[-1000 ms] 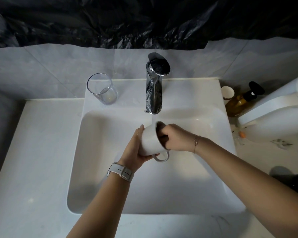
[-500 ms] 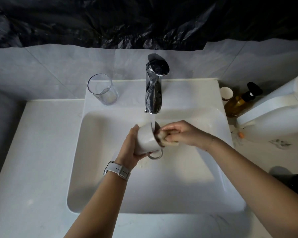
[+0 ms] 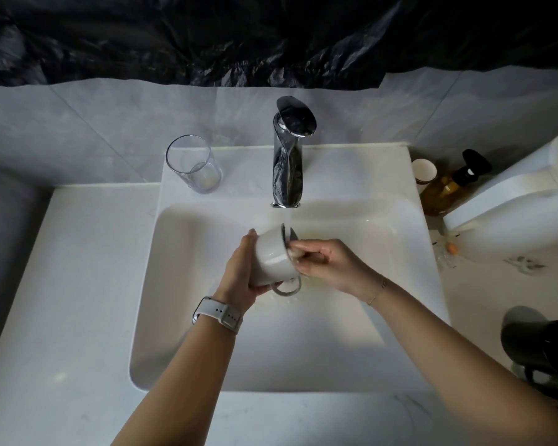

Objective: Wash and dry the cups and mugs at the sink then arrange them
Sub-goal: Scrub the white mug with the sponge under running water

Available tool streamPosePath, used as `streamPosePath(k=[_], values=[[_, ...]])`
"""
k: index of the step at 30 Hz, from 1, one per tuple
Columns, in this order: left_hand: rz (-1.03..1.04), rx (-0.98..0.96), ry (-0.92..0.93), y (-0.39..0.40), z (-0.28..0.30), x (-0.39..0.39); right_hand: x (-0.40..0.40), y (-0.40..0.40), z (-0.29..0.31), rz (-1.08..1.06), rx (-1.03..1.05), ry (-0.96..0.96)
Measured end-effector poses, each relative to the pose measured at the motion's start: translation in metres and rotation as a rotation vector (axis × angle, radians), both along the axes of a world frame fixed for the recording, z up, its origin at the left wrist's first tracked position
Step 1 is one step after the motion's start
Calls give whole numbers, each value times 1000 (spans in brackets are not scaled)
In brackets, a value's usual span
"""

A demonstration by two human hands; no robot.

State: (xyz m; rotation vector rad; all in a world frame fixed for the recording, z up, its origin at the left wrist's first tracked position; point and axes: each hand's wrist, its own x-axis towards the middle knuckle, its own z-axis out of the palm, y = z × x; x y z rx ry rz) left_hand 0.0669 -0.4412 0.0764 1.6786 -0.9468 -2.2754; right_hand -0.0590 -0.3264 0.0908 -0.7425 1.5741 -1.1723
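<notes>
A white mug lies on its side over the white sink basin, its mouth turned right and its handle hanging down. My left hand grips the mug's base and wall. My right hand pinches a small pale sponge against the mug's rim. A thin stream of water falls from the chrome tap onto the rim. A clear glass stands on the sink's back left ledge. A dark mug sits on the counter at the right edge.
A small white cup and an amber pump bottle stand right of the sink, beside a large white appliance. White counter stretches to the left. Black plastic sheeting covers the wall above.
My right hand drew out of the mug and now works the sponge at the rim. Water started running from the tap. The mug shifted slightly up and left under the stream.
</notes>
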Motion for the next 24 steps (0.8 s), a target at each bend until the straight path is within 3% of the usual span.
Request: streamPosePath(k=[4, 9, 12, 17, 20, 24], values=[[-11, 88, 10, 4, -1, -1, -11, -3, 12, 83, -11, -17], [50, -143, -5, 11, 2, -12, 8, -15, 11, -302, -91, -132], [69, -165, -24, 11, 1, -12, 22, -13, 0, -409, -166, 122], [79, -28, -7, 1, 7, -7, 17, 17, -15, -174, -275, 587], [69, -73, -49, 2, 4, -1, 1, 33, -17, -67, -281, 727], [38, -207, -129, 16, 1, 0, 4, 23, 0, -155, -317, 817]])
